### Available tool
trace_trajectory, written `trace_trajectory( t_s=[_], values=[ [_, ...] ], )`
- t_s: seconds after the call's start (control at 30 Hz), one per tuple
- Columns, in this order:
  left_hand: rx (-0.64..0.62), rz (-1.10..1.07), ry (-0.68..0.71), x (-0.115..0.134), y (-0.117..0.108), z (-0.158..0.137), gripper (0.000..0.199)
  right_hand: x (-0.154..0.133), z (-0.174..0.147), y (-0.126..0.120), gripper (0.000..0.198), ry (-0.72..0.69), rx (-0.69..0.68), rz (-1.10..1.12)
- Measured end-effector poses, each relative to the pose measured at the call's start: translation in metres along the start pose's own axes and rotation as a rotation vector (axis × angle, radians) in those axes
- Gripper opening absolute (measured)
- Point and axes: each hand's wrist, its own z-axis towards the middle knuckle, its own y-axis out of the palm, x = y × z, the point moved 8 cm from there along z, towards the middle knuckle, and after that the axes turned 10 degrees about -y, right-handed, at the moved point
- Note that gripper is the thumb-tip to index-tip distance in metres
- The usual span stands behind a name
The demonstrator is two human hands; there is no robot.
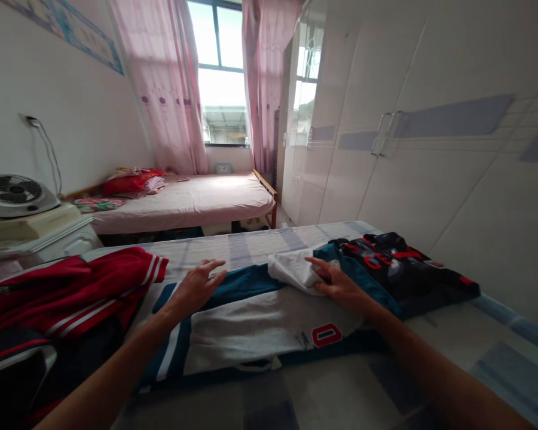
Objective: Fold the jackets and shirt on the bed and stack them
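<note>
Teal and grey garment (251,322) lies flat on the bed (430,334), just in front of the person. Left hand (197,286) open, fingers spread, palm pressing the teal edge. Right hand (338,283) loosely curled, pinching a bunched white fold (293,269). Red jacket (67,286) to the left, black shirt (407,263) to the right. Second bed (192,200) beyond, below the window (222,71).
</note>
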Motion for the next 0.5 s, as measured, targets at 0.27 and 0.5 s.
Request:
trace_trajectory(
  t_s=[0.27, 0.5],
  values=[
    [-0.346, -0.733, -0.356, 0.052, 0.115, 0.051, 0.040, 0.006, -0.016, 0.005, 0.060, -0.050, 0.062, -0.104],
    [-0.248, -0.955, -0.340, 0.082, 0.129, 0.061, 0.049, 0.010, -0.022, 0.000, 0.074, -0.007, 0.121, -0.150]
  ],
)
